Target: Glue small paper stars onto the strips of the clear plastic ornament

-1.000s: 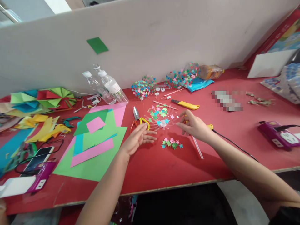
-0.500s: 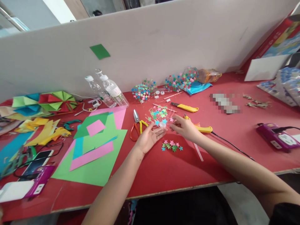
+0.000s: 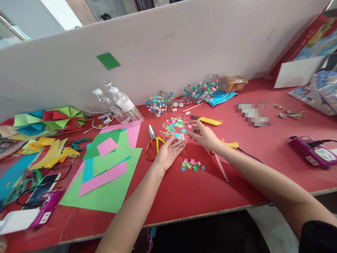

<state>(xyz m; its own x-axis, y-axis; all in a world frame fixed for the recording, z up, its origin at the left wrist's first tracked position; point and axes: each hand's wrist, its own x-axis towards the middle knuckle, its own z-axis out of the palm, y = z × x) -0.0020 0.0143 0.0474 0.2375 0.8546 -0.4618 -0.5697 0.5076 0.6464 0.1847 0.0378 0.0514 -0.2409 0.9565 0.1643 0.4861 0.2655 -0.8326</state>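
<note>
Centrally, a star-covered clear piece (image 3: 176, 125) lies on the red table (image 3: 168, 200). At its near edge the left hand (image 3: 170, 153) is palm up, fingers loosely apart; the right hand (image 3: 204, 135) curls at its right, whether pinching anything I cannot tell. Loose paper stars (image 3: 193, 164) lie nearer, shears (image 3: 152, 132) left, a yellow cutter (image 3: 210, 121) far right of it.

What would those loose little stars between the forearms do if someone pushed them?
The loose stars look thin and flat, so they're probably very light and apt to slide rather than roll. They lie bunched close together, so nudging one would likely shift its neighbours. Their slim points might bend easily.
</note>
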